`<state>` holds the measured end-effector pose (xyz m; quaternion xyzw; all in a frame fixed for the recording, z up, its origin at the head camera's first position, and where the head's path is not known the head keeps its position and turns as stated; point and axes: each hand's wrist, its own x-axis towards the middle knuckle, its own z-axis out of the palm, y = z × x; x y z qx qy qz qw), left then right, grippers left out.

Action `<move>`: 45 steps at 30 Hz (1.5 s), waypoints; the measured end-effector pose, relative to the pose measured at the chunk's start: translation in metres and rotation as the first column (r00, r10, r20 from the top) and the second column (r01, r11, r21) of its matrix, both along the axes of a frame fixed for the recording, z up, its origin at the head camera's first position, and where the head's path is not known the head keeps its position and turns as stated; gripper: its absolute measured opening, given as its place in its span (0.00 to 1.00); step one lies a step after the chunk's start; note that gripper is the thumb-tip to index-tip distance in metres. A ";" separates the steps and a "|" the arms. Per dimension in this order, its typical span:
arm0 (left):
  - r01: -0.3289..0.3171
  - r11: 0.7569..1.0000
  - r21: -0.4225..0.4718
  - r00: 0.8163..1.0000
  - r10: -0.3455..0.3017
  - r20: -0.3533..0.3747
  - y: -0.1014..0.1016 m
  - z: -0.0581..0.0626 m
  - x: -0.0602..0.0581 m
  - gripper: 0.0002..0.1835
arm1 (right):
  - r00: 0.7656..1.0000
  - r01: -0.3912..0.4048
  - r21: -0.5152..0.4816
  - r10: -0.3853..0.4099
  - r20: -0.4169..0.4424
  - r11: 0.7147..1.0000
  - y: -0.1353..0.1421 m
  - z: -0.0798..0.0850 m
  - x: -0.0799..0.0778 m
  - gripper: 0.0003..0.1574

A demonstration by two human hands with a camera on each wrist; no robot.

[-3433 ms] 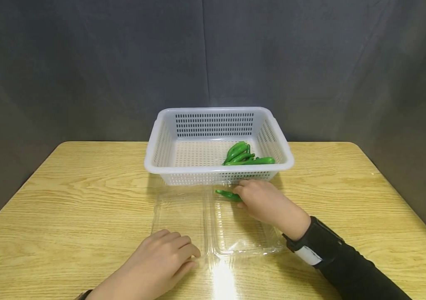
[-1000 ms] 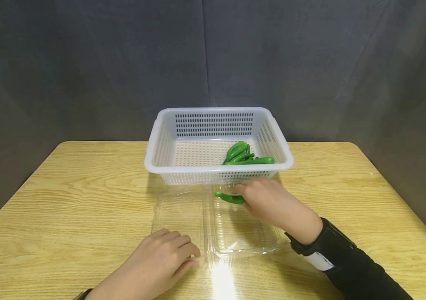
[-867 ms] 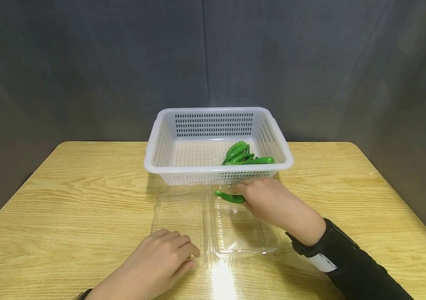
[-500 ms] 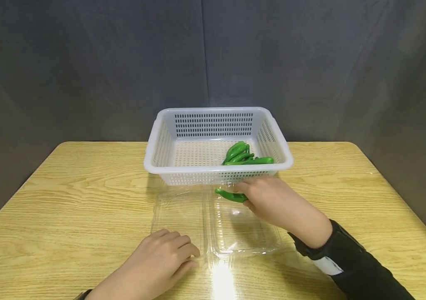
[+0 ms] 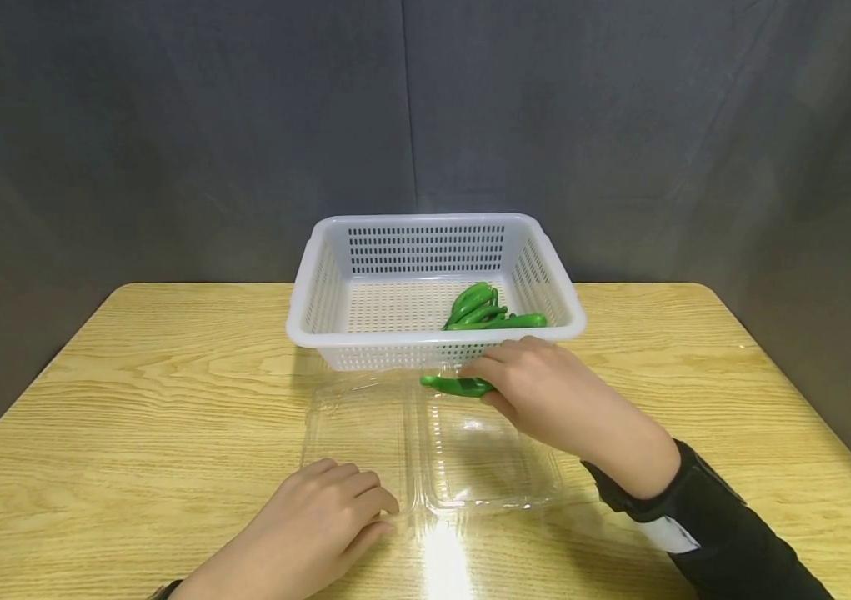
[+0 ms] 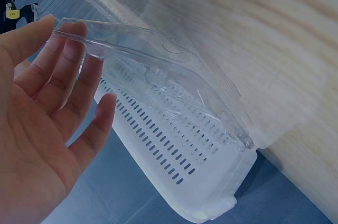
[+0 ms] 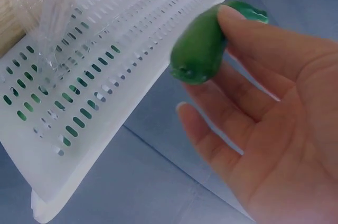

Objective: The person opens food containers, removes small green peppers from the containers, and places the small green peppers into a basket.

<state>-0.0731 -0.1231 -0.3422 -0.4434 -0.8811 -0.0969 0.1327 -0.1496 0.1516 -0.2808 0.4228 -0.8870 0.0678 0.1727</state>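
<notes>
A green pepper (image 5: 455,385) is pinched between the thumb and fingers of my right hand (image 5: 548,396), held above the right half of an opened clear plastic clamshell box (image 5: 419,450). In the right wrist view, the pepper's (image 7: 198,47) blunt end faces the camera. My left hand (image 5: 320,517) stays at the near left part of the box. From the left wrist view, its thumb and fingertips (image 6: 94,65) grip the edge of the clear plastic (image 6: 158,49). Several more green peppers (image 5: 476,307) lie at the right end of a white slotted basket (image 5: 425,340).
The basket stands just behind the box, close to my right hand. Below everything is a wood-grain table (image 5: 155,400), and a dark grey backdrop (image 5: 245,125) rises behind its far edge.
My right hand has lifted slightly and shifted away from me, raising the pepper with it. More of the box's right half shows. My left hand and the basket keep their places.
</notes>
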 end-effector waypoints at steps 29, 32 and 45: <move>-0.013 1.000 -0.010 1.000 0.013 0.022 0.000 0.000 -0.001 0.04 | 0.963 -0.165 -0.161 0.124 -0.241 0.973 0.010 0.004 -0.020 0.20; -0.012 1.000 -0.010 1.000 0.012 0.017 0.000 0.000 0.000 0.04 | 0.958 -0.174 -0.176 0.125 -0.256 0.969 0.012 0.003 -0.023 0.21; 0.003 1.000 0.007 1.000 -0.003 -0.010 0.000 0.000 -0.001 0.05 | 0.954 -0.064 -0.231 -0.009 -0.300 0.971 0.017 -0.004 -0.035 0.18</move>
